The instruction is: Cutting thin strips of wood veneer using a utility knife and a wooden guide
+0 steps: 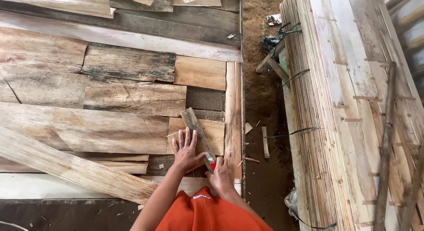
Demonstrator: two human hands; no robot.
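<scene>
My left hand (186, 150) lies flat with fingers spread on a thin veneer sheet (216, 130), pressing beside a narrow dark wood strip (197, 128) that lies at a slant across it. My right hand (222, 174) is closed around a small red-handled cutter (211, 164), whose tip touches the lower end of the strip. Both hands work near the right edge of a bed of patched veneer pieces (115, 98). My orange sleeve fills the bottom of the view.
A long pale veneer strip (75, 169) slants across the lower left. A tall bundled stack of veneer sheets (335, 111) tied with black straps stands at right, past a dirt gap (265, 103) with scraps. A wooden pole (385, 147) leans on the stack.
</scene>
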